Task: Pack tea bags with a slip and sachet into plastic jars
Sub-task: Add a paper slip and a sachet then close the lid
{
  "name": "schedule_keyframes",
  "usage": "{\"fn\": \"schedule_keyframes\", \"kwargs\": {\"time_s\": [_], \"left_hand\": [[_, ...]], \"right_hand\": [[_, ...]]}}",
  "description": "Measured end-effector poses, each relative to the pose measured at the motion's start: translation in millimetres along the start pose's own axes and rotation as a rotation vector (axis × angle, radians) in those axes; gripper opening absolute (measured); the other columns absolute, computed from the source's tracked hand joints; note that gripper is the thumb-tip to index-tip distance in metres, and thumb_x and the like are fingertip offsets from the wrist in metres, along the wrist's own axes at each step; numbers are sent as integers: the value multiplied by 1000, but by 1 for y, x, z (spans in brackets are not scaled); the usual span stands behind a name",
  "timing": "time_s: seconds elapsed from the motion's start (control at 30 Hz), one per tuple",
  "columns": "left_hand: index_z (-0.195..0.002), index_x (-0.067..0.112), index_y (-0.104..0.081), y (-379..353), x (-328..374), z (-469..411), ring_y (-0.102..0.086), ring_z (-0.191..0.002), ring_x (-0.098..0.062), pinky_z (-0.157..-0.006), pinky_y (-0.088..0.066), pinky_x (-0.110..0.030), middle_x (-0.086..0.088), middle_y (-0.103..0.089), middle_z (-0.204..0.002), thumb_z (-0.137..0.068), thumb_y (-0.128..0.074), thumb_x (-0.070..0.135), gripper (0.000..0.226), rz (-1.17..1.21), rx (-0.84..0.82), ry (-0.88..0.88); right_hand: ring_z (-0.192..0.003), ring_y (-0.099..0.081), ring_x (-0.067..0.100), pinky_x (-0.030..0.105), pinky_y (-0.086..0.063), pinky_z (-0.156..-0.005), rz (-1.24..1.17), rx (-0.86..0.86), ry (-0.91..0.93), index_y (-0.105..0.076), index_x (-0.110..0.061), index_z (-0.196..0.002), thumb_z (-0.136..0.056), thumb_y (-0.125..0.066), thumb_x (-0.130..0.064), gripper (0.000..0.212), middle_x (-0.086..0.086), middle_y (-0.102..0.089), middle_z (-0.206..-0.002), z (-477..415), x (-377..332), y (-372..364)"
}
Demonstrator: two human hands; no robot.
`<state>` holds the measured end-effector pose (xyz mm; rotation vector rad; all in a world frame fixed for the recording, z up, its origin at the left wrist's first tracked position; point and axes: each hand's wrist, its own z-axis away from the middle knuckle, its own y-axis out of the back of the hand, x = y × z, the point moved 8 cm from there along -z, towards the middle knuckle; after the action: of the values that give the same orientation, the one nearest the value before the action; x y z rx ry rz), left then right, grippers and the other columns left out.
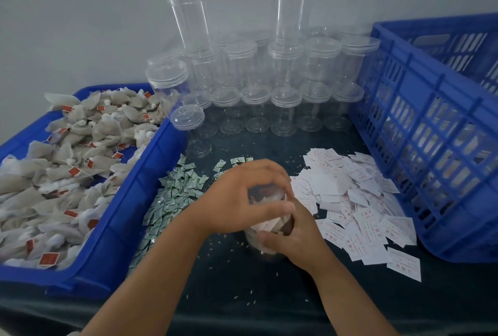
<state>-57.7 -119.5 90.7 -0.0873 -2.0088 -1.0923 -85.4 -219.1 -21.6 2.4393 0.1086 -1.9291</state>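
Observation:
A clear plastic jar (265, 223) filled with tea bags and a white slip stands on the dark table in front of me. My left hand (242, 195) curls over its top, fingers wrapped round the lid. My right hand (293, 238) grips the jar's lower body from the right. Loose tea bags (67, 163) with red tags fill a blue tray (126, 201) on the left. Green-white sachets (172, 195) lie in a heap beside the tray. White slips (358, 201) are piled to the right of the jar.
Several empty clear jars (285, 87) with lids are stacked in rows against the back wall. A tall blue slotted crate (420, 130) stands at the right. Small crumbs dot the dark table (242, 281) near its front edge.

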Motion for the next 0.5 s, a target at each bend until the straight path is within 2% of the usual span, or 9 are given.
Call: {"fn": "schedule_keyframes", "kwargs": {"time_s": [0.07, 0.13, 0.2, 0.23, 0.3, 0.37, 0.43, 0.5], "left_hand": [[-129, 31, -71, 5, -6, 0, -57, -130, -10, -108, -46, -30, 15, -61, -135, -93, -75, 46, 39, -84, 47, 56], [-145, 44, -53, 10, -20, 3, -47, -135, -2, -110, -41, -27, 24, -50, -142, -88, -65, 62, 61, -236, 96, 260], [-148, 44, -44, 2, -28, 6, -40, -137, 0, -105, -35, -26, 25, -45, -145, -84, -54, 72, 70, -279, 71, 453], [-143, 46, -46, -4, -26, 6, -40, -134, 0, -102, -34, -26, 25, -45, -142, -82, -49, 80, 70, -306, 71, 488], [-117, 48, -57, -8, -12, 1, -49, -115, 4, -92, -41, -26, 29, -53, -124, -79, -47, 87, 56, -386, 153, 419], [-98, 42, -63, -5, 2, -4, -59, -103, 1, -87, -51, -29, 24, -61, -107, -83, -59, 77, 38, -345, 193, 256], [-93, 35, -70, -4, 7, -5, -65, -105, -8, -90, -53, -37, 18, -67, -104, -87, -75, 54, 20, -174, 92, 116], [-97, 24, -76, 2, 7, -2, -69, -106, -16, -93, -54, -40, 11, -70, -105, -89, -81, 35, 14, -53, 34, 42]], "right_hand": [[-110, -76, 18, 22, -58, -87, -26, 26, 14, -67, -31, -127, -79, -91, -28, 54, 0, -77, -117, -1, -3, 0], [-104, -76, 14, 20, -58, -79, 23, 77, 42, -66, -35, -125, -80, -93, -30, 53, -4, -77, -115, -2, -7, 1], [-98, -75, 14, 19, -57, -73, 192, 143, 71, -64, -37, -123, -76, -94, -39, 55, -9, -76, -111, -4, -10, 1], [-97, -74, 14, 17, -56, -72, 265, 155, 91, -63, -36, -122, -75, -92, -41, 55, -11, -75, -109, -4, -10, 1], [-89, -74, 13, 16, -54, -70, 269, 138, 88, -64, -34, -119, -75, -90, -39, 51, -10, -75, -102, -2, -6, 2], [-89, -77, 14, 20, -57, -72, 82, 62, 30, -69, -35, -117, -75, -93, -32, 48, -4, -78, -101, 1, -1, 3], [-101, -77, 17, 23, -59, -81, -56, -11, 10, -72, -36, -117, -75, -94, -25, 49, 0, -79, -109, 1, -1, 2], [-106, -76, 17, 23, -58, -85, -36, -17, 14, -70, -37, -121, -75, -94, -24, 53, -1, -78, -114, 0, -1, 0]]}}
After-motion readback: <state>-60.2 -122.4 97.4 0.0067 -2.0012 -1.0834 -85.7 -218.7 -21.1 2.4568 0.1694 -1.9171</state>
